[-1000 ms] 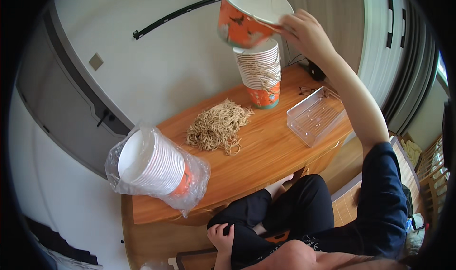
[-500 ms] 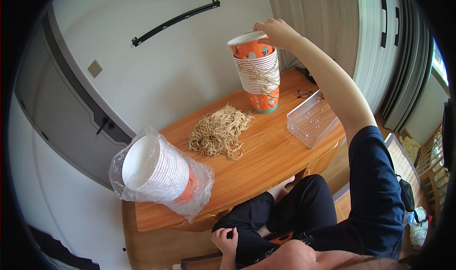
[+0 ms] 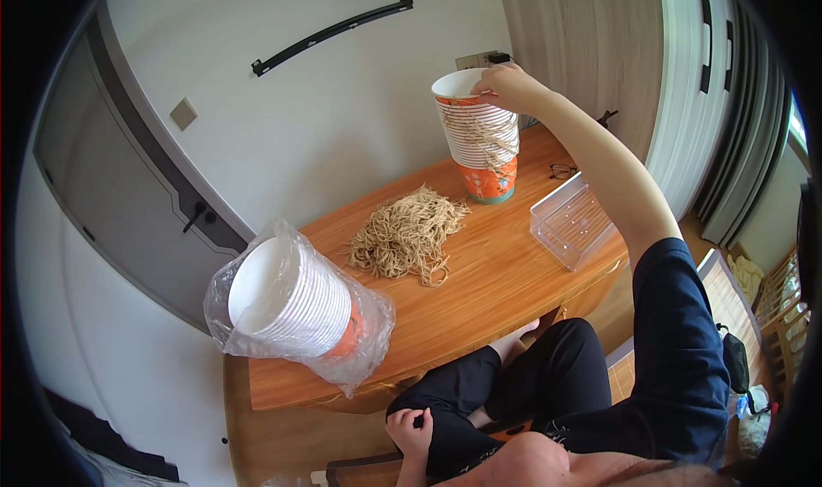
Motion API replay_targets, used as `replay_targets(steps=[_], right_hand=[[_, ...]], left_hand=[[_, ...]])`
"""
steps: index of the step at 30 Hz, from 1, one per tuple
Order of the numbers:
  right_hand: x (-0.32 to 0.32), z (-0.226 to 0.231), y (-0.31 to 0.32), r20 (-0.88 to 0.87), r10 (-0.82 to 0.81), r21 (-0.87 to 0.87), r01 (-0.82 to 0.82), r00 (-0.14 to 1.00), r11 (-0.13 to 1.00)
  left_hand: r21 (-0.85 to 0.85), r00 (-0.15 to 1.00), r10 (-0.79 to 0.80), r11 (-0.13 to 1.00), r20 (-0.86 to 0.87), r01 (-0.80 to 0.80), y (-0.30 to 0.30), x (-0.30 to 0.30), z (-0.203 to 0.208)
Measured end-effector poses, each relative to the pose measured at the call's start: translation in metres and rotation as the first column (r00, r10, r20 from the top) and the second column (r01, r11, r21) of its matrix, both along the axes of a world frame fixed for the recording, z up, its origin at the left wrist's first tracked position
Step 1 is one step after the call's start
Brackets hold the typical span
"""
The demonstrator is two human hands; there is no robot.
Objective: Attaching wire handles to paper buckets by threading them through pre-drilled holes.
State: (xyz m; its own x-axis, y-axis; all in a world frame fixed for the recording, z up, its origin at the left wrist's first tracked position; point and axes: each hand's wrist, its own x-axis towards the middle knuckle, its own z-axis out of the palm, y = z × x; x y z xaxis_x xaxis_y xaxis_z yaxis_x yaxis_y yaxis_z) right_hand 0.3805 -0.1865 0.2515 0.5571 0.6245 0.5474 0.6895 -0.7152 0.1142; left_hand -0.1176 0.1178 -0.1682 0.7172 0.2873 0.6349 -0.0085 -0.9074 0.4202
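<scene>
At the back of the desk stands a tall stack of orange paper buckets with white rims. Strands of tan string drape down its side. My right hand reaches over the top and grips the rim of the uppermost bucket, fingers on the rim and partly inside. That bucket sits nearly level with the others in the stack. My left hand rests on my thigh, fingers curled, with dark cloth showing through the gap by the thumb. A loose heap of tan string lies on the desk, left of the stack.
A second stack of paper buckets, wrapped in clear plastic, leans at the desk's left end. On the right are a clear plastic tray holding small bits and a pair of glasses. The wooden desk stands against the wall.
My right hand has lowered the top orange bucket into the stack, so its orange side is now mostly hidden. My left hand stays on my thigh. The view has shifted slightly.
</scene>
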Motion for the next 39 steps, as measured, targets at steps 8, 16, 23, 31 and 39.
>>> replay_targets(steps=[8, 16, 23, 31, 39], right_hand=[[-0.007, -0.010, 0.008, 0.090, -0.029, -0.175, 0.044, 0.996, 0.984], [-0.009, 0.000, 0.000, 0.039, -0.110, -0.061, 0.112, 0.993, 0.992], [0.005, 0.002, -0.013, 0.033, -0.217, 0.190, 0.207, 0.976, 0.960], [0.019, 0.010, -0.026, -0.322, 0.533, 0.876, 0.032, 0.782, 0.482], [0.017, -0.008, -0.033, -0.211, -0.213, 0.257, 0.264, 0.954, 0.930]], left_hand=[[-0.006, 0.999, 0.024, 1.000, -0.025, -0.024, -0.002, -0.002, 0.000], [0.032, 0.997, 0.055, 0.998, -0.056, -0.053, -0.001, -0.001, 0.000], [0.021, 0.996, 0.064, 0.998, -0.060, -0.063, -0.003, -0.001, 0.003], [0.013, 0.995, 0.066, 0.998, -0.070, -0.066, -0.004, 0.000, 0.003], [0.030, 0.995, 0.069, 0.997, -0.070, -0.067, -0.002, 0.000, 0.005]])
